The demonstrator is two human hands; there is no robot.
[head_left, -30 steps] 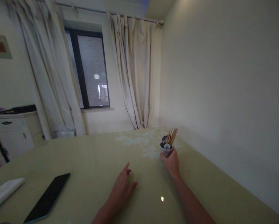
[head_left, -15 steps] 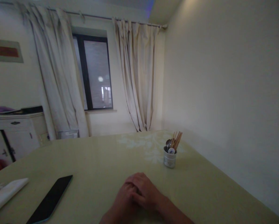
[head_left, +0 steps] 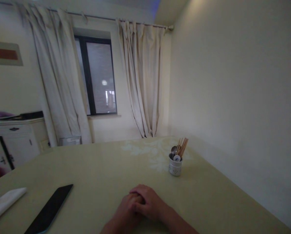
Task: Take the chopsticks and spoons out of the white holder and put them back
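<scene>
Near the table's front, my left hand [head_left: 128,208] and my right hand [head_left: 150,202] are clasped together. The right lies over the left, with its fingers wrapped round it. My left hand is closed beneath, its fingers partly hidden by the right; no object shows between them. Beyond them, to the right, stands a white cup [head_left: 175,168] with a perforated pattern. Wooden chopsticks [head_left: 183,147] and metal spoons [head_left: 174,149] stick up from it, along with a small white round piece [head_left: 177,158]. Neither hand touches the cup.
A dark, flat tablet-like slab [head_left: 49,208] lies on the green table [head_left: 94,172], left of my hands. Farther left is a long white object [head_left: 6,203]. A wall [head_left: 233,113] borders the table's right side. Curtains [head_left: 145,81], a window [head_left: 101,78] and a white cabinet [head_left: 16,136] stand behind.
The whole view has shifted slightly, so things appear a little farther left. My hands stay clasped, sitting slightly lower in the picture.
</scene>
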